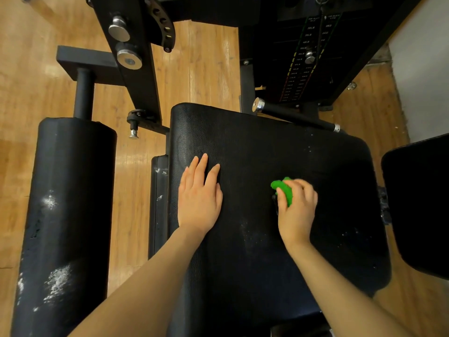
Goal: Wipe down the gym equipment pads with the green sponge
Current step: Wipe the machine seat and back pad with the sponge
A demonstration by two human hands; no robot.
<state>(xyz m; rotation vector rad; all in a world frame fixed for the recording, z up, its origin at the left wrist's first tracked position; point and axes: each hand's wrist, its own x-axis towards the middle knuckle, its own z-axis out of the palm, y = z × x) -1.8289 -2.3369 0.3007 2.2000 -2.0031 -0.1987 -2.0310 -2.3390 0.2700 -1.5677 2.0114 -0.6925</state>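
A: Starting nearest, what are the person's hands doing?

B: The left hand (199, 200) lies flat with straight fingers on the left part of the seat pad (255, 239), apparently bracing. The right hand (297, 210) has its fingers curled round the green sponge (283, 189), pressing it against the middle-right of that same pad.

A: So how far along does the wiping look?

B: Partway at best, judging by the marks. The seat pad carries faint white specks on its near and right areas, so that surface seems unfinished. The far portion of it looks darker and cleaner, though the light is too dim to be sure.

A: And the other pads?

B: The roller pad (65, 215) to the left shows clear white scuffs at its near end and halfway up; it appears untouched. The side pad (418, 203) at the right edge is too dark to judge. Both lie apart from the sponge.

A: Anything farther off?

B: The handle bar (295, 116) lies past the seat's far edge, then the weight stack (308, 59) and the wooden floor (206, 69). None of these are pads, so they probably need no wiping.
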